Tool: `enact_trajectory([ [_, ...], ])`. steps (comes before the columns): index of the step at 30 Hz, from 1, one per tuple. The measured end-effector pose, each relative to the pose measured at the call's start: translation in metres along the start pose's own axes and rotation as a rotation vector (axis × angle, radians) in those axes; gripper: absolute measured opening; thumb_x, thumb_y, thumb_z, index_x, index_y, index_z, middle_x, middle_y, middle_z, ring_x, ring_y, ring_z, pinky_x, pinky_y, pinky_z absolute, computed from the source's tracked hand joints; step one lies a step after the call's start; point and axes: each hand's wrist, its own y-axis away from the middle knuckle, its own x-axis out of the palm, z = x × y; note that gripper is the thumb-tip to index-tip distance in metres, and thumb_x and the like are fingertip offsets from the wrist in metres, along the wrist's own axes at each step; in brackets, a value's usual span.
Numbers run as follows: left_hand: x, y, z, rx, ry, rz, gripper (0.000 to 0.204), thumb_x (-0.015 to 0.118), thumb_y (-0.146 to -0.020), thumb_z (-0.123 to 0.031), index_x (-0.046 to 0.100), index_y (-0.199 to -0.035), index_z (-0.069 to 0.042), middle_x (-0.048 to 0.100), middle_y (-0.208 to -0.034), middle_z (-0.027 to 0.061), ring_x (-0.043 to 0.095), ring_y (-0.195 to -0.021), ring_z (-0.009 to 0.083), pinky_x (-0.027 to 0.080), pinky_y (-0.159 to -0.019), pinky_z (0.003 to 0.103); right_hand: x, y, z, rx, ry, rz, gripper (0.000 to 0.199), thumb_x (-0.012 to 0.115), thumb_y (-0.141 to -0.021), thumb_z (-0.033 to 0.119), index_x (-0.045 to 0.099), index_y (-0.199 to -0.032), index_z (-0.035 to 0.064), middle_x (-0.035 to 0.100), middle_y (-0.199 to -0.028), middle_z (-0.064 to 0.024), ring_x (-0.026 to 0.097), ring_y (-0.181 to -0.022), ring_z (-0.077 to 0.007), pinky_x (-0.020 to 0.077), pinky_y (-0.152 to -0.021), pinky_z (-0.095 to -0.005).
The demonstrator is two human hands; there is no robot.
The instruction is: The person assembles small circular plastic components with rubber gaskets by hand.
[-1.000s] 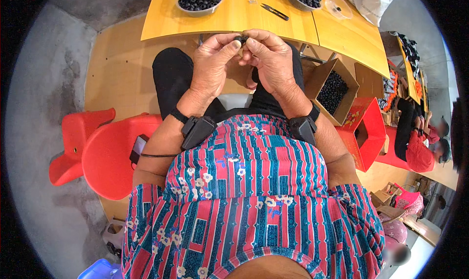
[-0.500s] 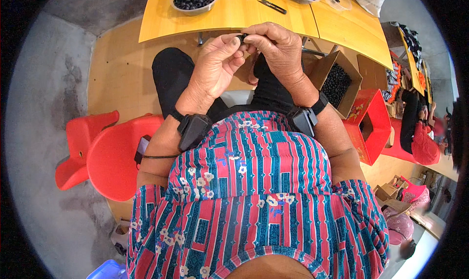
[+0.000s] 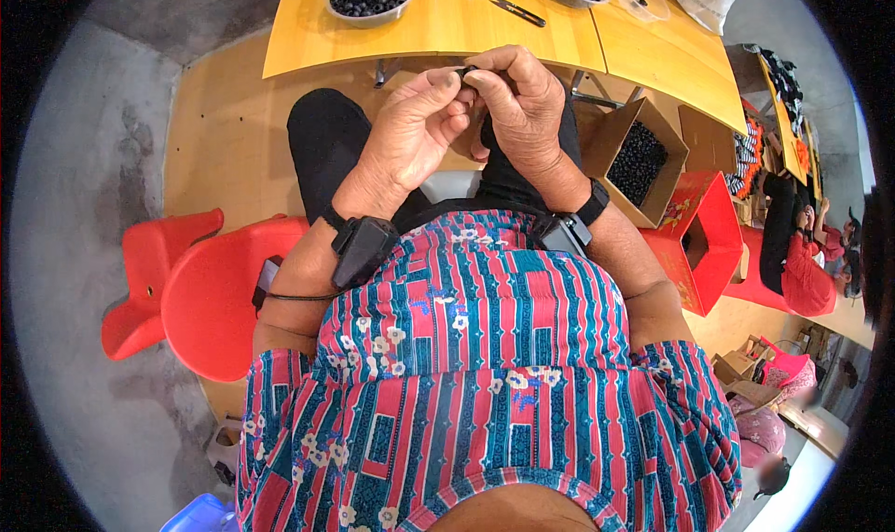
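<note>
Pinched between both hands (image 3: pixel 466 112): small round black bead (image 3: pixel 465 69).

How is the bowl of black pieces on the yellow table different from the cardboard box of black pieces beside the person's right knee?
The bowl is round, shallow and pale, while the cardboard box is brown, square-cornered and deeper, with open flaps. The bowl stands on the yellow table; the box sits lower, under the table's edge on the wooden floor. The bowl is heaped above its rim; the box's pieces lie below its walls. Both hold small black rounded pieces.
</note>
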Motion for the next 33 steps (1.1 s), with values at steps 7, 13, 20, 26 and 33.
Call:
enact_trajectory([
  [7, -0.002, 0.001, -0.001, -0.021, 0.008, 0.017, 0.015, 0.058, -0.087, -0.013, 0.058, -0.096, -0.002, 0.059, -0.084, 0.0048, 0.056, -0.069, 0.0077, 0.050, -0.063, 0.017, 0.002, 0.001, -0.001, 0.168, -0.261, 0.078, 0.005, 0.060, -0.079, 0.006, 0.060, -0.081, 0.0008, 0.063, -0.072, -0.0046, 0.058, -0.063, -0.0085, 0.0483, -0.058, -0.0224],
  [13, -0.001, 0.001, 0.004, 0.017, 0.008, 0.002, 0.014, 0.058, -0.087, -0.013, 0.059, -0.096, -0.002, 0.059, -0.083, 0.0040, 0.056, -0.070, 0.0078, 0.050, -0.064, 0.017, 0.012, 0.010, -0.001, 0.338, -0.585, -0.026, 0.006, 0.058, -0.083, 0.004, 0.060, -0.086, -0.0003, 0.063, -0.083, -0.0039, 0.057, -0.071, -0.0075, 0.0478, -0.065, -0.0207],
  [20, 0.001, 0.003, 0.003, 0.065, -0.067, -0.024, 0.018, 0.057, -0.087, -0.011, 0.059, -0.101, -0.001, 0.062, -0.088, 0.0056, 0.059, -0.071, 0.0088, 0.051, -0.067, 0.019, 0.009, 0.010, -0.002, 0.389, -0.690, 0.008, 0.009, 0.058, -0.083, 0.002, 0.060, -0.091, -0.0020, 0.063, -0.085, -0.0045, 0.057, -0.073, -0.0088, 0.0479, -0.068, -0.0215],
  [26, 0.008, 0.005, -0.004, 0.086, -0.216, -0.015, 0.019, 0.056, -0.087, -0.008, 0.057, -0.104, 0.001, 0.062, -0.093, 0.0083, 0.061, -0.075, 0.0106, 0.052, -0.070, 0.020, 0.006, 0.009, -0.006, 0.391, -0.682, 0.014, 0.011, 0.058, -0.083, 0.002, 0.061, -0.092, -0.0024, 0.063, -0.085, -0.0048, 0.058, -0.073, -0.0095, 0.0485, -0.069, -0.0219],
  [33, 0.000, 0.002, -0.004, 0.110, -0.348, -0.041, 0.021, 0.057, -0.086, -0.007, 0.058, -0.106, 0.000, 0.062, -0.093, 0.0066, 0.059, -0.079, 0.0104, 0.050, -0.070, 0.020, 0.008, 0.010, -0.007, 0.412, -0.809, -0.031, 0.012, 0.058, -0.082, 0.002, 0.062, -0.092, -0.0019, 0.062, -0.085, -0.0041, 0.057, -0.072, -0.0095, 0.0477, -0.067, -0.0210],
])
